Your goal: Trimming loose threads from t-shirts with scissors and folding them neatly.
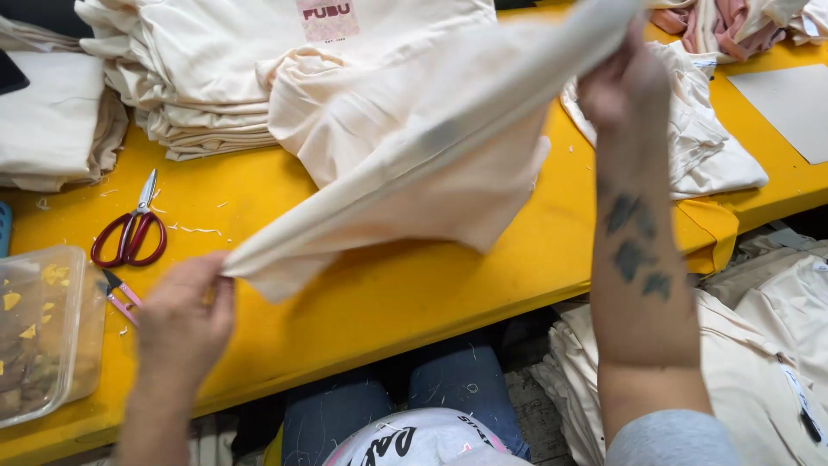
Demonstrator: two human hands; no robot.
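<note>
A cream fabric garment (414, 147) is stretched taut above the yellow table (414, 293). My left hand (185, 315) pinches its lower corner near the table's front edge. My right hand (625, 78) is raised at the upper right and grips the other end of the same garment. The cloth sags between both hands and partly rests on the table. A pink printed label (328, 19) shows on a folded piece behind it.
A stack of folded cream garments (198, 86) lies at the back left, another pile (52, 121) at far left. Red-handled scissors (131, 231) and small pink snips (121, 295) lie left of my hand, by a clear plastic container (39, 332). More cream cloth (707, 138) lies right.
</note>
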